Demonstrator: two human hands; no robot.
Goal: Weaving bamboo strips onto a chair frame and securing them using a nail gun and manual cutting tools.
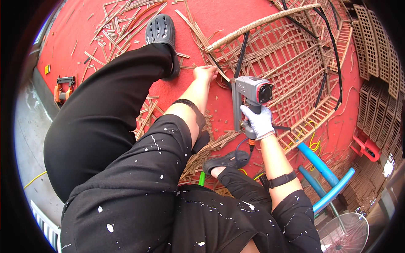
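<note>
My right hand (260,121), in a white glove, is wrapped round the handle of a grey pneumatic staple gun (249,89). The gun's nose points at the near left corner of a woven rattan furniture frame (291,55), which lies tipped on its side with black metal bars showing. My bare left hand (205,74) is closed beside that corner. Its fingers pinch a flat tan rattan strip (222,74) that runs toward the gun's nose. The fingertips are partly turned from view. An air hose with an orange fitting (252,143) hangs from the gun.
Cut rattan scraps (116,31) litter the red floor covering (185,12). Another orange and black staple gun (64,89) lies at the left. On the right are blue padded bars (333,189), a red plastic stool (366,147), a fan (344,234) and stacked woven panels (375,46).
</note>
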